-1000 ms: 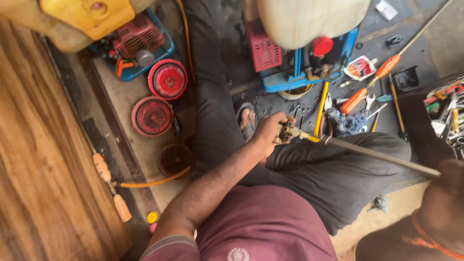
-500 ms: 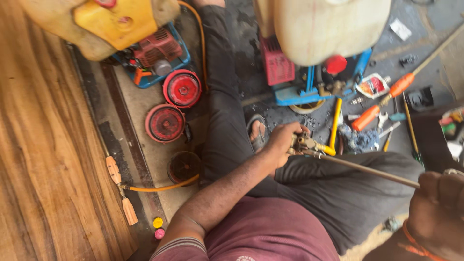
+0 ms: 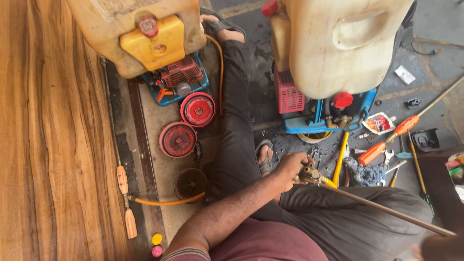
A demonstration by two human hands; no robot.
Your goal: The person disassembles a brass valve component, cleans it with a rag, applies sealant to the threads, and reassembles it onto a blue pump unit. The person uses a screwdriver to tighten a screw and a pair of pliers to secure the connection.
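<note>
My left hand is closed around the brass fitting at the near end of a long thin metal spray lance, which runs across my lap toward the bottom right. Only a sliver of my right hand shows in the bottom right corner, where the lance's far end meets it. A short yellow piece sits just behind the fitting. I sit with grey trousers and one leg stretched forward, a sandalled foot beside my left hand.
Two backpack sprayers with cream tanks stand ahead, one on a blue engine base, one with a yellow cap. Red round covers, an orange hose, wrenches and an orange-handled tool lie around. A wooden panel fills the left.
The view has tilted, so everything sits lower in the frame and the tanks loom larger. My left hand keeps its grip on the fitting; my right hand has slid nearly out of view.
</note>
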